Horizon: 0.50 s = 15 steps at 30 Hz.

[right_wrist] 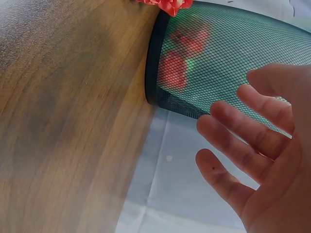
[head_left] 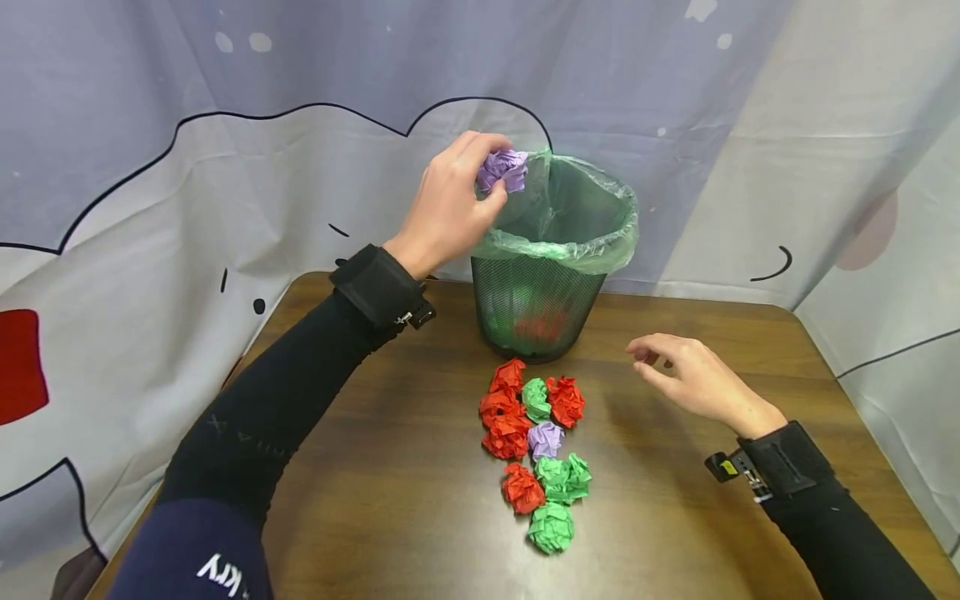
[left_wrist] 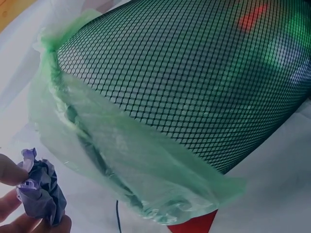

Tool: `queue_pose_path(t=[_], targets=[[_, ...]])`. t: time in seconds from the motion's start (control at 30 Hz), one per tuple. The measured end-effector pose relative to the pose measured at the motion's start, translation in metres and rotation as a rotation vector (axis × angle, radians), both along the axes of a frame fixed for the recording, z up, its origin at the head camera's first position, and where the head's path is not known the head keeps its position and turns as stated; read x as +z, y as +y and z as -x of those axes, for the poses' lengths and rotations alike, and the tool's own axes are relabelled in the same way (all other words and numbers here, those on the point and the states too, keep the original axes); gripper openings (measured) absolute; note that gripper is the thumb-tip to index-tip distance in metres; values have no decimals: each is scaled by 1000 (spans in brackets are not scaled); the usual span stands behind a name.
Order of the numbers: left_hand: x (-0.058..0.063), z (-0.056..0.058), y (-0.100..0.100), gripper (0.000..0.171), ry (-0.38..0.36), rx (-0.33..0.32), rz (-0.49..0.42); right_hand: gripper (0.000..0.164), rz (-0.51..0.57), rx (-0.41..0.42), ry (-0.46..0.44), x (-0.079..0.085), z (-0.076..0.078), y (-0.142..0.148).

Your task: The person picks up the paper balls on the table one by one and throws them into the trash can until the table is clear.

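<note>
My left hand pinches a crumpled purple paper ball between thumb and fingers, at the left rim of a black mesh wastebasket. A green plastic bag lines the basket and folds over its rim. In the left wrist view the purple ball hangs beside the bag's edge. To the right of the basket, over the table, my right hand holds nothing; its fingers are loosely bent in the right wrist view. Red and green paper shows blurred through the mesh.
In front of the basket, on the wooden table, lie several red paper balls, several green ones and a purple one. A printed curtain stands behind the table and along its sides.
</note>
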<state>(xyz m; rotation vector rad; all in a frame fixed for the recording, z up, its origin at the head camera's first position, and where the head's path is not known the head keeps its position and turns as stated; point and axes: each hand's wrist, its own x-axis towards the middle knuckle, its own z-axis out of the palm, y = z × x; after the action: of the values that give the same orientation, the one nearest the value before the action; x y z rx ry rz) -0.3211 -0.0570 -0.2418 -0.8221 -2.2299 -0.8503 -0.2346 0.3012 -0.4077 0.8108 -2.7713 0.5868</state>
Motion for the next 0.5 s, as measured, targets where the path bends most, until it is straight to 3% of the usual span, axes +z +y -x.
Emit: queue_pose_path(t=[0.5], targets=[[16,16,9,36,-120,78,152,20,15,-10,-16,-4,-5,3]])
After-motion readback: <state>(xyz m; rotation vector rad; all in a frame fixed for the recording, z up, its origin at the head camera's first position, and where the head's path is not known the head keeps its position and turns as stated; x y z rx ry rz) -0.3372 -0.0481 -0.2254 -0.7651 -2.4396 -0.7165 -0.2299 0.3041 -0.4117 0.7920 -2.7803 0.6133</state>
